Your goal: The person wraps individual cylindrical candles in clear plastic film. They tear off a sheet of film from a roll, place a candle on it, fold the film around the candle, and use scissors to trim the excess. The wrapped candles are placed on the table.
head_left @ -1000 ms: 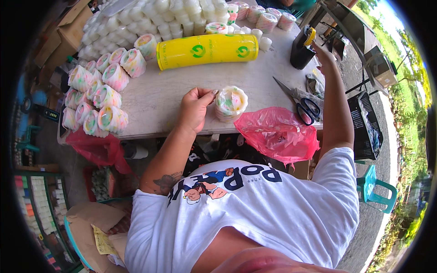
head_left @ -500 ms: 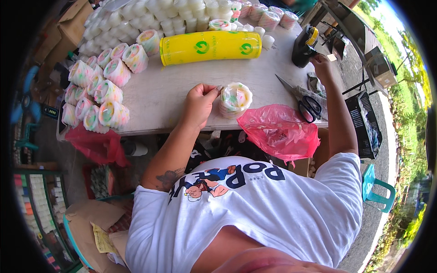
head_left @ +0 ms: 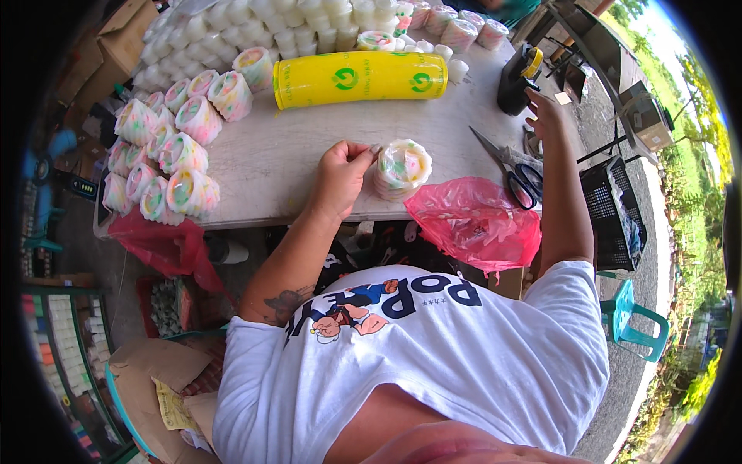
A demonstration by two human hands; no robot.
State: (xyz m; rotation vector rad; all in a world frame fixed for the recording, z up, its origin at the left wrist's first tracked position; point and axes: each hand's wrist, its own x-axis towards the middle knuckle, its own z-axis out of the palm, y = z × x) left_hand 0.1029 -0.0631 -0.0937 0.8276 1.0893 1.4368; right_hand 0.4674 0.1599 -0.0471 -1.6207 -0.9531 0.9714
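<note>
On the table stands a wrapped bundle (head_left: 403, 168) with a wavy pale rim and pastel pink, green and yellow patches. My left hand (head_left: 345, 174) is at its left side, thumb and index finger pinched at the rim. A small whitish bit shows at those fingertips, too small to name. Farther right, my right hand (head_left: 547, 116) is raised beside a black holder with a yellow ring (head_left: 519, 80), which looks like a tape dispenser. Its fingers are apart, and I see nothing held in them. Scissors (head_left: 516, 172) lie partly opened below it on a grey cloth.
A yellow printed roll of cling wrap (head_left: 360, 79) lies across the table. Similar wrapped bundles (head_left: 185, 155) are grouped at the left, and stacked white cups (head_left: 255, 27) line the back. A pink plastic bag (head_left: 479, 224) hangs over the front edge. A black crate (head_left: 614, 209) stands at the right.
My right hand has moved slightly up, its fingers going from pinched at the black holder to apart. My left hand and the bundle stay nearly in place.
</note>
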